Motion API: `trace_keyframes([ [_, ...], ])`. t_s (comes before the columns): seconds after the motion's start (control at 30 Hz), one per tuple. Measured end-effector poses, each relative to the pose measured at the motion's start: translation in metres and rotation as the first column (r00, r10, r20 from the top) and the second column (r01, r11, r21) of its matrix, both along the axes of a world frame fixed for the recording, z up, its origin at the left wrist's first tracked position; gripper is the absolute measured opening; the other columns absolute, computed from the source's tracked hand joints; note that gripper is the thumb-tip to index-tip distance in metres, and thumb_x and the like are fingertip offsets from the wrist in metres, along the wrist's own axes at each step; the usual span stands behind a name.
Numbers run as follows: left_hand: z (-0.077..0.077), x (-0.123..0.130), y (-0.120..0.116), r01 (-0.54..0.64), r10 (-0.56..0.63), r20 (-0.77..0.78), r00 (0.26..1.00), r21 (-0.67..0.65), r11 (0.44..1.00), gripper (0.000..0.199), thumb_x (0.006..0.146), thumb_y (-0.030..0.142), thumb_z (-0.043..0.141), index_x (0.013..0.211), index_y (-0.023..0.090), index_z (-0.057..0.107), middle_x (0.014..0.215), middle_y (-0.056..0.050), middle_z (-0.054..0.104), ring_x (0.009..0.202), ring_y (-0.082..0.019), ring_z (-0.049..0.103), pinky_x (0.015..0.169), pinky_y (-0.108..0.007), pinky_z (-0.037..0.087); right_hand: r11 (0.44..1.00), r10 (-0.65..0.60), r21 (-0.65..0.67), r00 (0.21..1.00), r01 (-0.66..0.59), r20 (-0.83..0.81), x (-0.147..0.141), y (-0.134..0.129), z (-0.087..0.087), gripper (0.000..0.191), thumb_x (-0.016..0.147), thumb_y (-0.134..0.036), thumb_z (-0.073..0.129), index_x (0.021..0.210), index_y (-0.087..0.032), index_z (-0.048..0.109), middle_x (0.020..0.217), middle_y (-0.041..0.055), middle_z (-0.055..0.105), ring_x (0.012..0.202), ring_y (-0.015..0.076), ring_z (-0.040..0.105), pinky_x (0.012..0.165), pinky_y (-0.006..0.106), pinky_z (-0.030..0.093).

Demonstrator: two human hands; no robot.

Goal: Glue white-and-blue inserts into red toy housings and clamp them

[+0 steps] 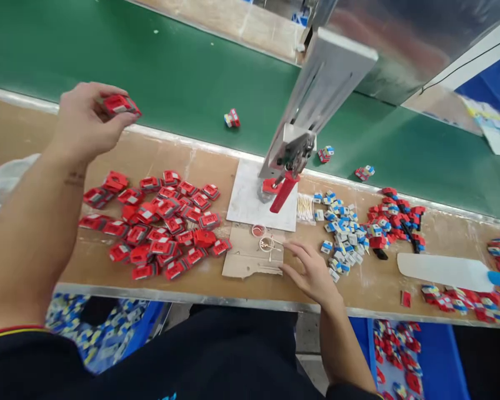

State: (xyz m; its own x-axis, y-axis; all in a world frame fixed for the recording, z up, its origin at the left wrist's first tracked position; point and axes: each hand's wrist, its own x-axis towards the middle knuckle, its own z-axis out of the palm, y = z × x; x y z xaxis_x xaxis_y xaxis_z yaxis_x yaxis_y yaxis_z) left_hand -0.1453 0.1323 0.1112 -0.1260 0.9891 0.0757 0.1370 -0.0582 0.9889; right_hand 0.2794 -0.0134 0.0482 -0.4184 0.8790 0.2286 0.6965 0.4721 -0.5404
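Note:
My left hand (89, 119) is raised at the left over the near edge of the green belt, with a red plastic part (120, 104) pinched between thumb and fingers. My right hand (312, 272) is low over a piece of cardboard (237, 261), thumb and index finger apart. Its index fingertip is by the end of a cotton swab (277, 242), and I cannot tell if they touch. The swab lies at a small round dish (267, 244); another small round dish (258, 230) with red in it sits beside. Red parts (162, 216) are heaped below my left hand.
A hand press with a red lever (284, 191) stands on a white plate (244, 194). Right of it are bagged cotton swabs (305, 207), blue-and-white pieces (345, 233) and a white paddle (444, 270). Small assembled blocks (232, 118) ride on the green belt (183, 72). Blue bins (437, 355) stand below.

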Motion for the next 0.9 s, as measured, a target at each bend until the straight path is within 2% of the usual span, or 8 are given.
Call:
trace_keyframes([
  [0.17,-0.027,0.066,-0.13,0.042,-0.046,0.05,0.998,0.078,0.996,0.047,0.075,0.055,0.096,0.115,0.041,0.077,0.109,0.0,0.08,0.106,-0.032,0.077,0.085,-0.051,0.071,0.986,0.163,0.024,0.987,-0.163,0.015,-0.019,0.02,-0.012,0.019,0.108,-0.025,0.058,0.105,-0.027,0.077,0.097,0.0078,0.08,0.089,0.0234,0.074,0.078,0.037,0.063],
  [0.27,-0.054,0.107,-0.166,0.092,-0.11,0.109,0.988,0.158,0.983,0.033,0.074,0.047,0.099,0.1,0.036,0.081,0.105,-0.004,0.081,0.097,-0.029,0.078,0.083,-0.048,0.069,0.974,0.221,0.061,0.975,-0.22,-0.007,-0.032,0.031,-0.015,0.021,0.108,-0.023,0.058,0.104,-0.027,0.078,0.097,0.0079,0.081,0.09,0.0232,0.073,0.079,0.037,0.061],
  [0.4,-0.088,0.154,-0.164,0.022,-0.011,0.428,0.904,-0.022,1.0,0.053,0.088,0.074,0.077,0.116,0.029,0.074,0.116,-0.011,0.078,0.093,-0.029,0.077,0.072,-0.041,0.064,0.969,0.236,0.084,0.971,-0.231,-0.047,-0.042,0.035,-0.018,0.018,0.108,-0.024,0.059,0.106,-0.026,0.077,0.094,0.007,0.082,0.087,0.0227,0.072,0.077,0.037,0.059],
  [0.47,-0.097,0.167,-0.157,0.086,-0.006,0.575,0.818,-0.112,0.99,0.059,0.089,0.076,0.073,0.124,0.028,0.07,0.12,-0.012,0.076,0.085,-0.026,0.075,0.064,-0.037,0.059,0.971,0.226,0.097,0.97,-0.217,-0.091,-0.04,0.034,-0.02,0.014,0.107,-0.025,0.062,0.103,-0.026,0.076,0.09,0.0055,0.082,0.083,0.0217,0.071,0.075,0.036,0.058],
  [0.53,-0.101,0.171,-0.155,0.175,-0.068,0.645,0.761,-0.104,0.979,0.066,0.087,0.076,0.075,0.129,0.026,0.067,0.103,-0.01,0.074,0.076,-0.023,0.071,0.057,-0.033,0.054,0.977,0.199,0.111,0.969,-0.184,-0.145,-0.036,0.034,-0.02,0.012,0.105,-0.023,0.066,0.099,-0.027,0.075,0.088,0.0041,0.082,0.08,0.021,0.071,0.073,0.036,0.058],
  [0.63,-0.106,0.171,-0.158,0.231,-0.186,0.548,0.815,-0.013,0.973,0.065,0.085,0.064,0.086,0.13,0.025,0.062,0.09,-0.002,0.065,0.065,-0.015,0.064,0.054,-0.027,0.049,0.982,0.166,0.12,0.973,-0.148,-0.16,-0.035,0.035,-0.022,0.011,0.103,-0.022,0.069,0.096,-0.027,0.075,0.086,0.0035,0.081,0.078,0.0207,0.07,0.073,0.036,0.058],
  [0.77,-0.117,0.171,-0.166,0.17,-0.228,0.347,0.91,0.19,0.967,0.042,0.092,0.031,0.085,0.12,0.027,0.054,0.117,-0.003,0.067,0.064,-0.006,0.059,0.062,-0.022,0.053,0.966,0.242,0.13,0.961,-0.225,-0.134,-0.037,0.039,-0.025,0.01,0.103,-0.021,0.069,0.096,-0.026,0.075,0.084,0.003,0.081,0.077,0.0195,0.07,0.07,0.033,0.058],
  [0.9,-0.123,0.172,-0.167,0.152,-0.24,0.291,0.926,0.294,0.944,0.04,0.089,0.025,0.088,0.119,0.024,0.061,0.122,-0.009,0.075,0.09,-0.015,0.075,0.075,-0.023,0.06,0.974,0.198,0.155,0.955,-0.167,-0.219,-0.03,0.037,-0.017,0.011,0.098,-0.016,0.075,0.094,-0.026,0.074,0.081,0.0005,0.08,0.072,0.0182,0.069,0.065,0.033,0.056],
])
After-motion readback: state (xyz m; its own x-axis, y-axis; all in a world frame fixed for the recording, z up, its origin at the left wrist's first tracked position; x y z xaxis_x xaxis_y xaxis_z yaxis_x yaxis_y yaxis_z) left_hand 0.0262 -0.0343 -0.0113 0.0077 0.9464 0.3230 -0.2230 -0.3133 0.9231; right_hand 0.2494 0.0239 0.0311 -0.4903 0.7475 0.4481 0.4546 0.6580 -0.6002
